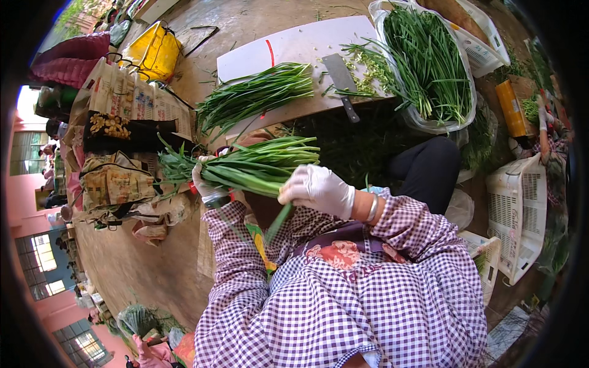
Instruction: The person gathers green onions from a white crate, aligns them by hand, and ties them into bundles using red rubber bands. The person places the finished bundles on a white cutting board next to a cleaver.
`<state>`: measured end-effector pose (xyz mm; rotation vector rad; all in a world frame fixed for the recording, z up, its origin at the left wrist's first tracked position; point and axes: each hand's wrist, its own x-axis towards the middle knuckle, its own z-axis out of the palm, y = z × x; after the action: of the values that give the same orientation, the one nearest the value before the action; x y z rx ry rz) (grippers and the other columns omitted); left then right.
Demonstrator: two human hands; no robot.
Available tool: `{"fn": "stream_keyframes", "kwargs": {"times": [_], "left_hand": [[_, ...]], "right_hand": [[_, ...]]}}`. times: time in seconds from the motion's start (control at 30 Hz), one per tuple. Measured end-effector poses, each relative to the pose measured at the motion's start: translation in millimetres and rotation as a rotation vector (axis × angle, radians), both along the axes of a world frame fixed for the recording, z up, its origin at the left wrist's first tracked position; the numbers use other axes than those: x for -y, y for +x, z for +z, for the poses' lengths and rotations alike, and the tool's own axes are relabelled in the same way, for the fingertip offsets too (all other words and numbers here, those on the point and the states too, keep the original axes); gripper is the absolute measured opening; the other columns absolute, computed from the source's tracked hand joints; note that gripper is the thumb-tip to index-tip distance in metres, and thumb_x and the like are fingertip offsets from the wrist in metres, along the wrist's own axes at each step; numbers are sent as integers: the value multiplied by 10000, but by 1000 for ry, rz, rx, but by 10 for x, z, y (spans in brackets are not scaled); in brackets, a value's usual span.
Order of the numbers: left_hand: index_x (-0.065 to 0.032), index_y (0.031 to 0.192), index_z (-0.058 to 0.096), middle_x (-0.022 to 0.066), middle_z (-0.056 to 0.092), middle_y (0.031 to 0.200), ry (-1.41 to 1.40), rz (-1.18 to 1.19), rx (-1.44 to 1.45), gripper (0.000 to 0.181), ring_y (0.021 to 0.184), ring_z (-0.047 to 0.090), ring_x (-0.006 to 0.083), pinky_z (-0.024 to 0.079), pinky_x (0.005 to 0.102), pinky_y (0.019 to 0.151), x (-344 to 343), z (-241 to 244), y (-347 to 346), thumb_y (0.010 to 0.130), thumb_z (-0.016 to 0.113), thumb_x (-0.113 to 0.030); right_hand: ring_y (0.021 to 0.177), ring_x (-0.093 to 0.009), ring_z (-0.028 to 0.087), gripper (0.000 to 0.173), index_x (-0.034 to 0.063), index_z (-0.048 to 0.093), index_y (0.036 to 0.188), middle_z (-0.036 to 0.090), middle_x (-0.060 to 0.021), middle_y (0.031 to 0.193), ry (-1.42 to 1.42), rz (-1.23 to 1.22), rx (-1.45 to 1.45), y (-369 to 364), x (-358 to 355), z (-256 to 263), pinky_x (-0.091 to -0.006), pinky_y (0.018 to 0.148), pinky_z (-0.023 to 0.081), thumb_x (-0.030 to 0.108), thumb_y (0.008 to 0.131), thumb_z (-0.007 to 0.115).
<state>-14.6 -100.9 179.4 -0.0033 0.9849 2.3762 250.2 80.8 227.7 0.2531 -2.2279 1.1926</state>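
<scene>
A bundle of garlic chives (257,161) lies across in front of my body, stalk ends to the right. My left hand (202,181), in a white glove, grips it near the leafy end. At the stalk ends, my gloved right hand (320,189) pinches a loose chive leaf (279,224), which hangs below the fingers and is blurred. Beyond the bundle, a second pile of chives (262,94) rests on a white board (248,57). A cleaver (340,76) lies on that board among cut stalk pieces (363,76), its black handle past the near edge.
A plastic-lined crate full of chives (428,64) stands at the board's right. White crates (515,216) sit farther right, near another person's gloved hand (544,117). Left are a yellow basket (152,50), a woven bag (117,181) and a crate draped with cloth (142,108).
</scene>
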Motion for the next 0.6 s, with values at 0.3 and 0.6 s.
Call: {"fn": "stream_keyframes", "kwargs": {"times": [0.3,0.6], "left_hand": [[-44,870,524,46,574,739,224,-36,-22,170,746,576,216,444,381,859,-34,41,51,747,550,-159],[-52,920,553,66,598,831,242,-120,-43,232,805,576,225,441,405,892,-91,-14,-5,745,586,-202]], "right_hand": [[765,-285,615,152,141,668,885,633,-90,755,779,-168,1292,561,-870,-222,-381,678,492,204,757,615],[690,-288,623,266,85,638,695,636,-100,718,252,-259,682,-161,58,-130,-402,609,484,315,807,568]]}}
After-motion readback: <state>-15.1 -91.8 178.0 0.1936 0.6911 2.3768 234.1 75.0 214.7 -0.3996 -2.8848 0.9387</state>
